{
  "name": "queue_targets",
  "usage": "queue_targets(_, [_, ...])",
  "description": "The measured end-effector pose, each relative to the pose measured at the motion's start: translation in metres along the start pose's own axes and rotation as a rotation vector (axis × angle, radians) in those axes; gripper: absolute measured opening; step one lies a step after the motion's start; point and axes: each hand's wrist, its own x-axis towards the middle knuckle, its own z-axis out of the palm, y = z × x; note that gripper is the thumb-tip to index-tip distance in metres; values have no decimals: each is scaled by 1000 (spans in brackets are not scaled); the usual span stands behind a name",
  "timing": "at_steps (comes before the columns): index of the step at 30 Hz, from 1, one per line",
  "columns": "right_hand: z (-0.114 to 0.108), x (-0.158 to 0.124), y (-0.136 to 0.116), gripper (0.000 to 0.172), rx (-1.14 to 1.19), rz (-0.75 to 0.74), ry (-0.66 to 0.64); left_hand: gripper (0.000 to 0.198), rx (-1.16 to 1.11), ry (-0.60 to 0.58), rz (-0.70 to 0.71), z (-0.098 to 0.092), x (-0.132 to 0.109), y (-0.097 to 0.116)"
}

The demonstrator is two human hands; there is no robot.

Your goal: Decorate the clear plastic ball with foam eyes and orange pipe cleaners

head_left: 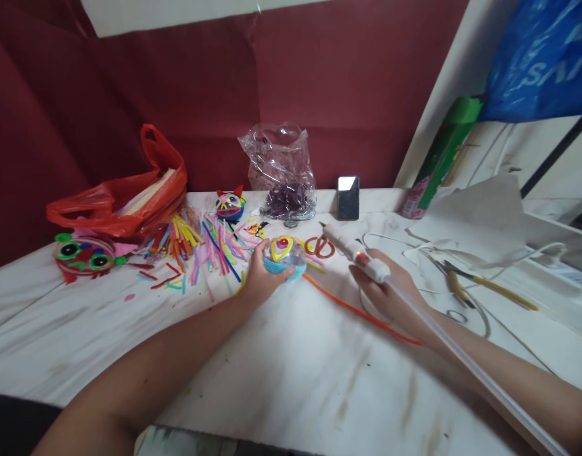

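- We see a white table (pixel 272 373), scuffed with grey marks, running across the whole view, with a dark red backdrop (pixel 82 95) behind it.
- At the upper right hangs a blue plastic bag (pixel 542 57). A green can (pixel 440 158) leans below it, beside a crumpled white paper (pixel 475 215).
- At the left rear lies a red plastic bag (pixel 124 196) with pale strips showing in its mouth. Just in front of it sits a red frog-faced craft (pixel 84 253).
- A clear bag (pixel 284 168) with purple pieces inside stands against the backdrop, and a phone (pixel 348 197) stands upright just to its right.
- A pile of cut pipe cleaners (pixel 200 244) in many colours is spread between the red bag and the left hand, with a small cat-faced ball (pixel 230 204) behind it.
- The left hand (pixel 259 275) grasps a pipe-cleaner ball (pixel 284 256) near the table's middle. The fingers cup it from the left, and its yellow-and-pink eye pattern faces up.
- The right hand (pixel 388 291) is closed around a white glue gun (pixel 357 253) with its red light on. The nozzle points up and left, close to the ball but not touching it.
- An orange pipe cleaner (pixel 338 301) lies on the table and passes under the right hand.
- Orange-handled scissors (pixel 319 247) lie between the ball and the gun.
- Yellow-handled pliers (pixel 471 278) lie well to the right.
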Motion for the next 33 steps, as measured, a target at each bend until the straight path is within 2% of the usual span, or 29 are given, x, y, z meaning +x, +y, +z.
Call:
queue_targets(2, [-9,16,19,12,-127,31,13,81,-34,-12,-22,-2,0,3])
queue_targets(4, [-16,29,42,6,-289,7,-41,80,-75,-8,-52,-4,1,9])
queue_targets(6, [-20,36,63,7,-393,33,-75,76,-109,15,-87,-9,5,18])
queue_targets(9, [-20,36,85,10,-379,40,-151,65,-146,28,-137,-19,15,31])
queue_targets(16, [-28,41,109,5,-320,40,-258,72,-243,-23,-181,-48,26,39])
queue_targets(19, [-34,50,95,5,-325,39,-234,64,-328,-3,-219,-59,27,38])
queue_targets(22, [-27,54,57,21,-298,0,-266,57,-385,-7,-258,-61,29,37])
queue_targets(25, [-3,57,16,18,-256,-56,-419,59,-416,-9,-196,-53,26,34])
queue_targets(28, [27,58,-9,17,-263,-35,-535,60,-481,-34,-212,-44,17,29])
queue_targets(31, [55,51,-22,25,-266,0,-552,65,-467,-52,-230,-42,9,23])
queue_targets(33, [69,45,-27,22,-238,-6,-538,67,-436,-74,-191,-46,9,19])
